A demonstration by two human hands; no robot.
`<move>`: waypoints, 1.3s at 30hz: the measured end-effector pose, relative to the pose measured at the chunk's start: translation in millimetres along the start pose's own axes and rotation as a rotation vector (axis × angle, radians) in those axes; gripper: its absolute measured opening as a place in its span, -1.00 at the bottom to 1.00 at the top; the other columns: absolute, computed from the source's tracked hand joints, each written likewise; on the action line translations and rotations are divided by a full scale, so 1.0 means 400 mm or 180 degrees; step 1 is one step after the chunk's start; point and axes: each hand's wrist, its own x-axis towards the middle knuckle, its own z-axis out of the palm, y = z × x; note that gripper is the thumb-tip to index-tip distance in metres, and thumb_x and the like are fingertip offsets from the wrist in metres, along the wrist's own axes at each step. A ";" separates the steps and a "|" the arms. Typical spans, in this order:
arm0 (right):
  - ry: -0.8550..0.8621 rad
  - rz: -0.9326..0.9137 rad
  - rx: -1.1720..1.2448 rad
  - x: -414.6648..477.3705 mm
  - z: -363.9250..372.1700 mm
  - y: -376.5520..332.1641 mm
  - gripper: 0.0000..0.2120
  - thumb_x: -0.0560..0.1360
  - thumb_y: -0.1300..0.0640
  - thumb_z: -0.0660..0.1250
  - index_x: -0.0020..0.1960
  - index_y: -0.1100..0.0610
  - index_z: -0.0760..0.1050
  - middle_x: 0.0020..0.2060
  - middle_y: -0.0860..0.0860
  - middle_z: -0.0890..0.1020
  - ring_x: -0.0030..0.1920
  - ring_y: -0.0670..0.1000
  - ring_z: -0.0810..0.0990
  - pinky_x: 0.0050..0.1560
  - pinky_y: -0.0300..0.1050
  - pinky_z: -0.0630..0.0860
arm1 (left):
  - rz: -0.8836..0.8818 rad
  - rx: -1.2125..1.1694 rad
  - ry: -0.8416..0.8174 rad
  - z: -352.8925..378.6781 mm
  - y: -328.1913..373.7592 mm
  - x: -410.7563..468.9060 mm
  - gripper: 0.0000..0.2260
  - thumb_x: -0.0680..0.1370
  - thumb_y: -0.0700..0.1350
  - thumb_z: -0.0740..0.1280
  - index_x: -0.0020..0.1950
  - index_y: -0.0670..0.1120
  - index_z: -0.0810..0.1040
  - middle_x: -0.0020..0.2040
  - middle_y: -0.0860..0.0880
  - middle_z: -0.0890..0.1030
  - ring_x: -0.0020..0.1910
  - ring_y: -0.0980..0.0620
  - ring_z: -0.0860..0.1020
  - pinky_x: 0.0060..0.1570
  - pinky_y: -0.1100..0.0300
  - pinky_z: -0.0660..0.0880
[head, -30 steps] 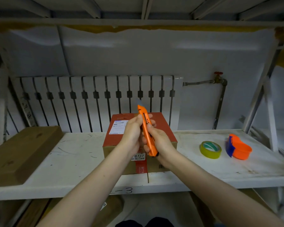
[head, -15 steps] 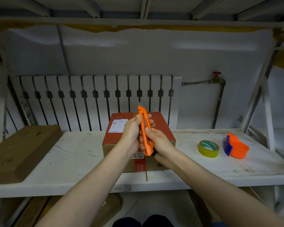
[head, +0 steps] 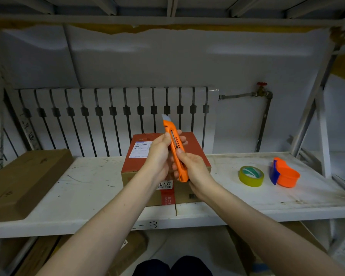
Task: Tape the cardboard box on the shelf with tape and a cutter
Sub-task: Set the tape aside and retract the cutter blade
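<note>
An orange cutter point(head: 174, 148) stands nearly upright in front of me, its grey blade tip out at the top. My left hand point(head: 157, 158) grips its upper half and my right hand point(head: 195, 170) grips its lower half, thumb on the slider side. Behind the hands, a cardboard box point(head: 135, 162) with a red top and a white label sits in the middle of the white shelf point(head: 84, 188). A yellow-green tape roll point(head: 251, 176) lies flat on the shelf to the right, apart from both hands.
An orange and blue tape dispenser point(head: 285, 175) rests right of the roll. A flat brown carton point(head: 24, 180) lies at the shelf's left end. A white radiator point(head: 108, 120) and a pipe with a red valve point(head: 262, 90) stand behind.
The hands and cutter stay in much the same place over the box. The blade tip shows a little further out of the cutter's top than before.
</note>
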 end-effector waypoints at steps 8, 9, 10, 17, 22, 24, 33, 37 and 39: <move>-0.0366 0.0070 -0.0063 0.001 -0.007 0.003 -0.77 0.62 0.12 0.12 -0.05 0.20 0.48 -0.33 0.04 0.53 -0.41 -0.09 0.52 -0.32 -0.27 0.50 | -0.0091 -0.0096 0.0013 -0.012 -0.011 0.005 -0.66 0.66 -0.05 0.04 0.13 -0.17 0.56 -0.10 -0.08 0.64 -0.03 0.01 0.62 -0.08 0.16 0.52; -0.0414 0.0107 -0.0026 -0.001 -0.008 0.003 -0.78 0.62 0.14 0.11 -0.04 0.20 0.48 -0.32 0.04 0.53 -0.39 -0.09 0.52 -0.30 -0.27 0.51 | -0.0120 -0.0108 0.0011 -0.013 -0.012 0.006 -0.65 0.66 -0.05 0.04 0.12 -0.16 0.56 -0.10 -0.07 0.64 -0.04 0.02 0.62 -0.12 0.17 0.51; -0.0468 0.0151 0.0025 -0.002 -0.010 0.002 -0.79 0.63 0.16 0.10 -0.02 0.21 0.48 -0.31 0.04 0.53 -0.38 -0.09 0.52 -0.29 -0.28 0.51 | -0.0146 -0.0116 0.0004 -0.014 -0.012 0.005 -0.65 0.66 -0.04 0.04 0.12 -0.16 0.57 -0.10 -0.07 0.64 -0.04 0.02 0.62 -0.15 0.19 0.51; -0.0694 0.0289 0.0264 0.004 -0.032 -0.002 -0.83 0.62 0.21 0.10 0.03 0.21 0.46 -0.26 0.06 0.53 -0.31 -0.07 0.52 -0.21 -0.26 0.52 | -0.0314 -0.0220 0.0009 -0.003 -0.006 0.011 -0.65 0.66 -0.06 0.03 0.19 -0.20 0.53 -0.07 -0.07 0.62 -0.06 0.04 0.62 -0.17 0.18 0.51; -0.0656 0.0335 0.0138 0.003 -0.052 -0.006 -0.76 0.62 0.09 0.11 0.08 0.22 0.46 -0.21 0.08 0.58 -0.26 -0.05 0.57 -0.14 -0.19 0.55 | -0.0506 -0.0277 0.0071 0.000 -0.011 0.023 -0.64 0.66 -0.04 0.03 0.19 -0.17 0.54 -0.03 -0.06 0.64 -0.04 0.05 0.62 -0.15 0.16 0.52; -0.0435 0.0093 -0.0609 0.002 -0.068 0.006 -0.66 0.56 -0.01 0.23 0.18 0.23 0.42 -0.12 0.08 0.61 -0.19 -0.02 0.63 -0.07 -0.11 0.60 | -0.0547 -0.0298 0.0115 0.000 -0.016 0.033 -0.65 0.66 -0.02 0.03 0.15 -0.14 0.56 -0.02 -0.05 0.65 -0.03 0.05 0.62 -0.01 0.05 0.51; 0.0868 -0.0667 -0.1809 -0.021 -0.184 0.035 -0.83 0.35 0.13 0.50 -0.11 0.00 0.56 -0.32 -0.10 0.66 -0.30 -0.17 0.66 -0.28 -0.33 0.59 | -0.0547 0.0641 -0.0168 0.065 -0.084 0.070 -0.73 0.63 -0.02 0.12 0.22 -0.08 0.52 0.17 -0.08 0.62 0.19 -0.04 0.55 0.31 -0.07 0.36; 0.1653 -0.0376 -0.1854 0.023 -0.318 0.069 -0.89 0.32 0.14 0.47 -0.17 0.09 0.61 -0.40 -0.07 0.66 -0.38 -0.14 0.65 -0.30 -0.31 0.56 | 0.0254 0.2857 -0.0138 0.071 -0.121 0.092 -0.67 0.57 -0.07 0.28 0.33 -0.07 0.44 0.23 -0.03 0.54 0.21 0.01 0.50 0.21 0.12 0.43; 0.1940 -0.0081 -0.2175 0.047 -0.402 0.107 -0.92 0.29 0.15 0.46 -0.26 0.13 0.60 -0.45 -0.05 0.64 -0.40 -0.10 0.64 -0.34 -0.23 0.53 | 0.0585 0.3696 -0.0302 0.058 -0.136 0.102 -0.71 0.53 -0.10 0.34 0.25 -0.04 0.51 0.21 0.00 0.57 0.19 0.02 0.52 0.18 0.12 0.45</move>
